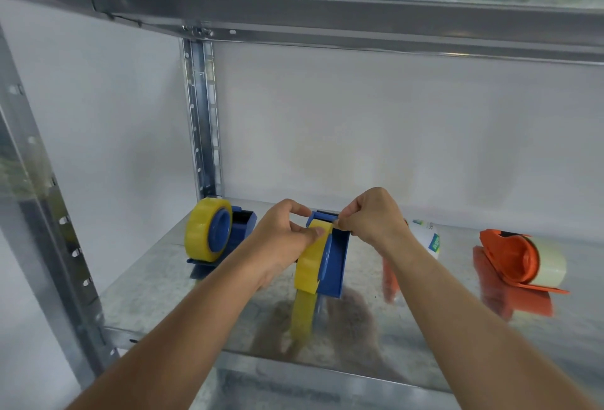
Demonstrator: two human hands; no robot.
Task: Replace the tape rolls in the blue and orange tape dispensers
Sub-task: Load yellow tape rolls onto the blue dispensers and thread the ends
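A metal shelf (170, 292) of galvanised sheet carries all items observed. At far left an upright post (202, 115) rises at the rear corner of the shelf.

Just right of the post stands a blue tape dispenser (228, 236), upright, loaded with a yellow tape roll (199, 233) on its hub. It is untouched by either hand.

At centre stands a second blue dispenser (336, 265), also fitted with a yellow roll (309, 265), which faces the camera edge-on. The left hand (284, 239) is curled around the near-left side of this roll, the thumb lying flat across the top of the tape. The right hand (372, 216) is closed in a pinch at the top front of the dispenser, where the tape meets the blue head; what exactly sits between finger and thumb cannot be made out. Both hands are in contact with this unit.

Behind the right forearm lies a white cylindrical item with a green and blue label (428, 239), largely hidden. An orange shape beside the forearm is too blurred to identify.

At far right, well apart from the hands, an orange tape dispenser (513, 256) rests on the shelf, carrying a pale, translucent tape roll (552, 262).
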